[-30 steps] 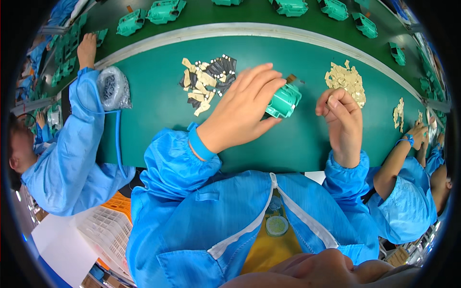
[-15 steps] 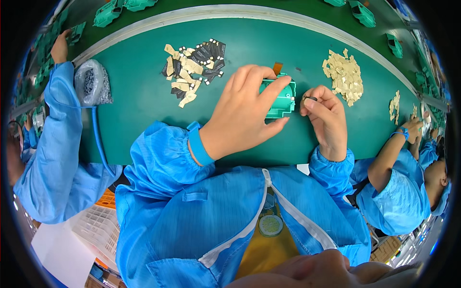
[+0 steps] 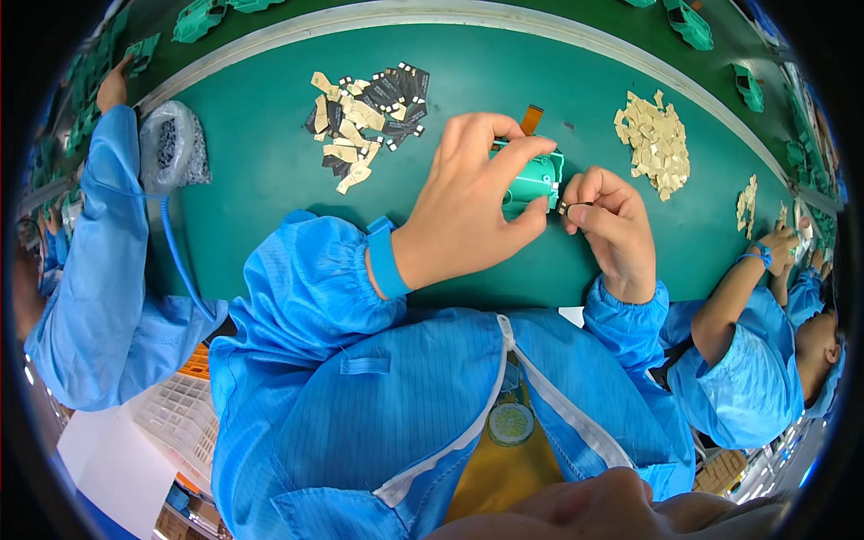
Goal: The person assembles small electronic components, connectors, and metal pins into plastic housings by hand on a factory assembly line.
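Observation:
My left hand [image 3: 468, 198] grips a green plastic housing [image 3: 538, 175] between thumb and fingers, a little above the green table. From the housing's far side an orange-brown ribbon cable [image 3: 532, 119] sticks out. At its right edge, my right hand [image 3: 618, 229] pinches a small black piece with a pale end [image 3: 571, 208] between thumb and forefinger. This piece is very close to the housing's lower right corner; whether they touch I cannot tell. My left fingers hide much of the housing.
A pile of black and cream flexible strips [image 3: 364, 117] lies left of my hands, a heap of cream pieces [image 3: 654, 144] to the right. A plastic-wrapped ring-shaped object [image 3: 173, 148] with a blue hose stands far left. Co-workers' arms [image 3: 99, 243] flank both sides. Green housings [image 3: 688, 24] sit beyond the metal rail.
My right hand has brought the small black piece left and down to the housing's edge, its pale end now showing. The housing has turned slightly in my left hand.

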`<action>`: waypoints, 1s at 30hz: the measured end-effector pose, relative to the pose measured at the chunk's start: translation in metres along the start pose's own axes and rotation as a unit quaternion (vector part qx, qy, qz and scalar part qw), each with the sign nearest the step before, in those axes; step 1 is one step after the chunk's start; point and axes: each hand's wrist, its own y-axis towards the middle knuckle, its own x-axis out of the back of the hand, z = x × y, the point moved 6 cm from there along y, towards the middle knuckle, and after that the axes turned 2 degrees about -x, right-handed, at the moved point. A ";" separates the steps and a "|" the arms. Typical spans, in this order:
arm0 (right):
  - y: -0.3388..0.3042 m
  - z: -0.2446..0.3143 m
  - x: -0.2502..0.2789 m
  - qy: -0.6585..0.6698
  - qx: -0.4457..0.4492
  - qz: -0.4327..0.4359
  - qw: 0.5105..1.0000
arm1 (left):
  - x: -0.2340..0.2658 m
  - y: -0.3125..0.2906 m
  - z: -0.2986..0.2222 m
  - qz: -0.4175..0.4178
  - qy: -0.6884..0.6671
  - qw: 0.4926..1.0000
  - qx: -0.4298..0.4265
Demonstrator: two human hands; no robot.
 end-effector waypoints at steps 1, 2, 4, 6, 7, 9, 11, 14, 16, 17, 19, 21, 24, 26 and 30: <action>0.000 0.000 0.000 0.001 0.000 0.000 1.000 | -0.001 0.000 0.001 0.000 -0.002 1.000 0.001; 0.000 0.000 0.000 0.002 -0.003 -0.007 1.000 | -0.002 0.000 0.001 0.001 -0.004 1.000 0.003; 0.000 0.000 0.000 0.004 -0.006 -0.013 1.000 | -0.003 0.000 0.001 0.001 -0.005 1.000 0.004; 0.001 0.001 -0.001 -0.004 -0.001 -0.012 1.000 | -0.004 0.000 0.000 0.003 -0.006 1.000 0.005; 0.001 0.000 -0.003 -0.002 0.000 -0.012 1.000 | -0.004 0.000 0.000 0.003 -0.005 1.000 0.005; 0.001 0.002 -0.006 -0.054 0.016 -0.016 0.998 | -0.004 0.001 0.000 0.005 -0.004 1.000 0.005; 0.001 0.003 -0.007 -0.063 0.013 -0.017 0.998 | -0.004 0.001 0.001 0.005 -0.005 1.000 0.006; 0.003 0.004 -0.008 -0.080 0.007 -0.017 0.997 | -0.004 -0.001 0.000 0.006 -0.003 1.000 0.010; 0.003 0.004 -0.008 -0.089 0.007 -0.016 0.996 | -0.002 0.001 0.001 0.008 -0.002 1.000 0.009; 0.004 0.005 -0.009 -0.085 0.010 -0.017 0.996 | -0.002 0.003 0.001 0.007 -0.002 1.000 0.006; 0.004 0.005 -0.009 -0.082 0.013 -0.019 0.996 | -0.003 0.001 0.000 0.008 -0.002 1.000 0.007; 0.005 0.005 -0.009 -0.091 0.015 -0.016 0.996 | -0.003 0.000 0.001 0.009 -0.002 1.000 0.010; 0.004 0.005 -0.009 -0.095 0.003 -0.009 0.995 | -0.003 -0.001 0.000 0.011 -0.009 1.000 0.008; 0.004 0.008 -0.011 -0.105 0.000 -0.012 0.994 | -0.003 0.000 0.000 0.015 -0.008 1.000 0.009; 0.004 0.006 -0.010 -0.120 -0.008 -0.017 0.993 | -0.003 0.000 0.001 0.016 -0.008 1.000 0.012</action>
